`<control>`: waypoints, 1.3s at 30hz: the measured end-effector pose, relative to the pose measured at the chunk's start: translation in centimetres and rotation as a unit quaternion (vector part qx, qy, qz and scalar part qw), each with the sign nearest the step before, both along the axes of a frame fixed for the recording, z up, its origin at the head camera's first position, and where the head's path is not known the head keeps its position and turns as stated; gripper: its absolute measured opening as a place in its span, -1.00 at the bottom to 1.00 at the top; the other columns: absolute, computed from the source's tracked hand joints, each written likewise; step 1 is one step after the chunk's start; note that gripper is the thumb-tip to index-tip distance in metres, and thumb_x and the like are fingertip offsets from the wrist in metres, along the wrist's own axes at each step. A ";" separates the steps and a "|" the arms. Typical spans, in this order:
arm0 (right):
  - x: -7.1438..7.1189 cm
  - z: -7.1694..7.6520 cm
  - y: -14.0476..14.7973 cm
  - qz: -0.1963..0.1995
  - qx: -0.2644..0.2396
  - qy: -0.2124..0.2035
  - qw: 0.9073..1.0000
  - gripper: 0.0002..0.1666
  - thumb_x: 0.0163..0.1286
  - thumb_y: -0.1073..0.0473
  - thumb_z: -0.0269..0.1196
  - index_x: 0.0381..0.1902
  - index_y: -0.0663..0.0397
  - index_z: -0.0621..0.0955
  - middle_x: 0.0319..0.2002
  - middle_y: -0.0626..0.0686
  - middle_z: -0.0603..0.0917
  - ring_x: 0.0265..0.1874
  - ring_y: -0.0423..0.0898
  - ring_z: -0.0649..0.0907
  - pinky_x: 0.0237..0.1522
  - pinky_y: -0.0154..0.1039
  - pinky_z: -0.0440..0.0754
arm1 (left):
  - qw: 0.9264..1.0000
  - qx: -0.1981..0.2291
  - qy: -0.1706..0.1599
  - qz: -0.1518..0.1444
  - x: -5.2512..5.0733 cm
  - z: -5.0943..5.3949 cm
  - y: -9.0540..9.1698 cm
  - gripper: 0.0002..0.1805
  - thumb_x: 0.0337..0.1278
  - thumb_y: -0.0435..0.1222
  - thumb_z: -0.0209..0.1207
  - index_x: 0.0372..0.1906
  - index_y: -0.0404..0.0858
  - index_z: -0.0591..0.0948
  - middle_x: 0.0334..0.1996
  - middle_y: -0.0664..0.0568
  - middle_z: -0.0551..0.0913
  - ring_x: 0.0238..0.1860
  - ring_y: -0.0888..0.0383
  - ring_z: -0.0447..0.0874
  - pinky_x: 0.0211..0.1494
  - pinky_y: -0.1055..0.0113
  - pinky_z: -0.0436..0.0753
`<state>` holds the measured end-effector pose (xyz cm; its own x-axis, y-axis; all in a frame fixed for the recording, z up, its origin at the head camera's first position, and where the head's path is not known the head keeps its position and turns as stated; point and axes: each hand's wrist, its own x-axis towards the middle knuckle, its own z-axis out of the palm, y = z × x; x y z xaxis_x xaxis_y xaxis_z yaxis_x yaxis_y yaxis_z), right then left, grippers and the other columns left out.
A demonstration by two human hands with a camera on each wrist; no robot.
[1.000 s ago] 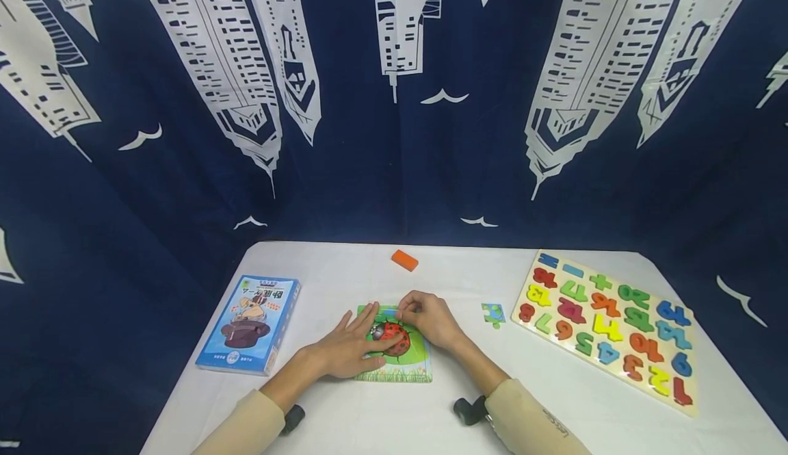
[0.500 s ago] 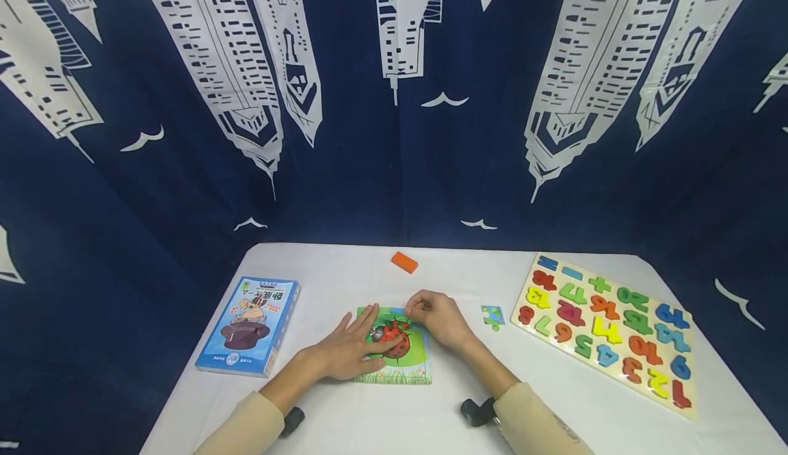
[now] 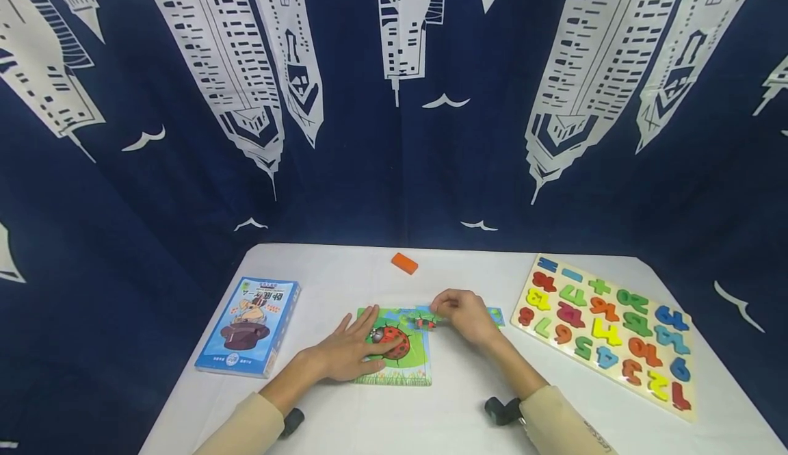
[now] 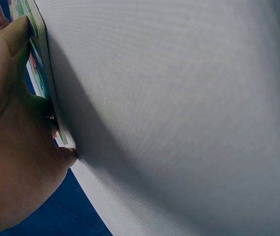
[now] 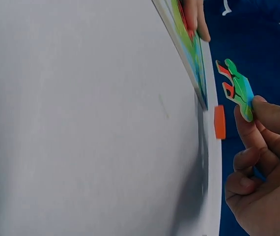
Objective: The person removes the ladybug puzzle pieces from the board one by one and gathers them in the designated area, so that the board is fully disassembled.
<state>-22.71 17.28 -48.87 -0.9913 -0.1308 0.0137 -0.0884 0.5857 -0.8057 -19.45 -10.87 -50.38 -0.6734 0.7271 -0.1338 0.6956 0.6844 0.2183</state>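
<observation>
The ladybug puzzle board [image 3: 409, 366] lies flat at the front middle of the table. My left hand [image 3: 347, 349] rests spread on its left part, fingers straight; the left wrist view shows that hand [image 4: 17, 123] at the board's edge. Between thumb and fingertips my right hand [image 3: 466, 315] pinches a green, red and blue puzzle piece [image 3: 423, 321], held over the board's upper right corner. In the right wrist view the piece [image 5: 240, 91] is off the table, above the hand [image 5: 267, 162]. A second piece [image 3: 496, 315] lies partly hidden behind the right hand.
An orange block [image 3: 404, 263] lies near the table's back edge. At the left is a blue box [image 3: 249, 325] with a cartoon picture. A wooden board of coloured numbers [image 3: 606, 335] lies at the right. Behind the table hangs a dark blue patterned cloth [image 3: 400, 167].
My right hand has moved right from the board, lifting the pinched piece out of the picture's upper part. The left hand has stayed in place.
</observation>
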 end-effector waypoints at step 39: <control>-2.1 -0.4 6.6 0.022 0.121 -0.016 0.992 -0.96 0.19 0.21 0.30 -0.38 -0.05 0.67 -0.54 -0.11 0.61 -0.48 -0.11 0.51 -0.42 -0.24 0.45 | 1.000 0.003 0.007 -0.003 0.0 -0.2 -0.1 -0.47 0.27 0.20 -0.21 0.34 0.36 0.16 0.42 -0.27 -0.32 0.42 -0.11 -0.43 0.32 -0.22 -0.16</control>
<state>-24.77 23.85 -49.24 -0.9838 -0.1703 -0.0557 -0.0949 0.7589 -0.6443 -19.46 -10.97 -50.58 -0.6701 0.7325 -0.1205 0.7032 0.6783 0.2131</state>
